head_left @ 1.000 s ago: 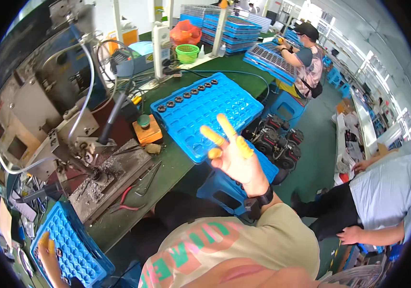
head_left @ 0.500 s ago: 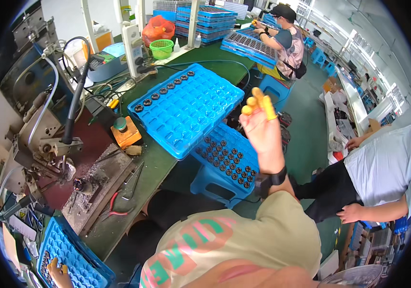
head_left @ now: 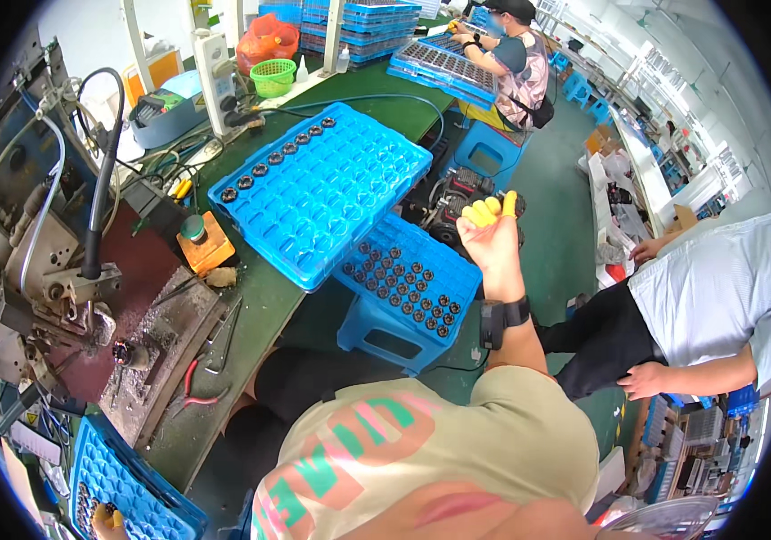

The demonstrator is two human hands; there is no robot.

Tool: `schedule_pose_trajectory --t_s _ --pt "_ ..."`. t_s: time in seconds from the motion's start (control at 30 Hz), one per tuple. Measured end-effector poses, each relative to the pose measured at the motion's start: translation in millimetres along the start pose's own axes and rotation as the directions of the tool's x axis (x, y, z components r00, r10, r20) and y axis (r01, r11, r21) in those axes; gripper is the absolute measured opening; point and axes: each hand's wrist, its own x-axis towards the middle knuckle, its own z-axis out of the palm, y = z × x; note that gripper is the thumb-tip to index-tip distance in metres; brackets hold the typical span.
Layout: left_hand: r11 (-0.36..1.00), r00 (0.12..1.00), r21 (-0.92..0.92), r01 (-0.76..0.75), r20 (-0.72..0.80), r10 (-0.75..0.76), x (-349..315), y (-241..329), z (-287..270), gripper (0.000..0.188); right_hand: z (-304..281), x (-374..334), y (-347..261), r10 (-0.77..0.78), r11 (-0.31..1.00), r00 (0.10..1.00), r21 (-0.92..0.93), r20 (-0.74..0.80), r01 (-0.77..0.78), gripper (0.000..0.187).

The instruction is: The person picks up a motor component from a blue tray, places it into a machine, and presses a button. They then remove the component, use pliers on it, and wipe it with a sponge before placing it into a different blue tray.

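Observation:
My left hand (head_left: 110, 526), at the lower left edge and partly cut off, is over a blue molded tray (head_left: 138, 481). Its yellow-covered fingertips close around a small black round part (head_left: 110, 508). Several similar parts sit in that tray beside them. My right hand (head_left: 491, 236) is raised in the air, palm up, with yellow-covered fingers curled in and nothing visible in them. Left of it lies a blue tray (head_left: 349, 193) with a row of black round parts (head_left: 260, 169) along its far left side. Below, another blue tray (head_left: 403, 279) holding several such parts rests on a blue stool (head_left: 381, 340).
A bench machine (head_left: 53, 288) stands at left, with a part (head_left: 122, 352) at its metal base. Red-handled pliers (head_left: 192, 387) and an orange block (head_left: 207, 245) lie on the green bench. One person (head_left: 516, 67) works at the far end; another (head_left: 705, 288) stands at right.
My view has shifted, moving the scene leftward. My right hand has curled its fingers further. My left fingers, spread over the tray before, have drawn together around a part.

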Motion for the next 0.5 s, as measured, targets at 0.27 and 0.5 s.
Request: schedule_pose_trajectory --t_s 0.27,0.5 --pt "0.993 1.0 -0.115 -0.017 -0.028 0.014 13.4 -0.6 13.1 0.039 -8.2 4.6 2.4 0.004 0.998 1.0 -0.061 -0.019 -0.006 0.051" --pt "0.984 1.0 -0.177 -0.008 -0.015 0.005 11.0 -3.5 22.7 0.04 39.1 -10.1 -19.1 0.01 0.942 0.978 -0.33 0.207 0.06 0.039"
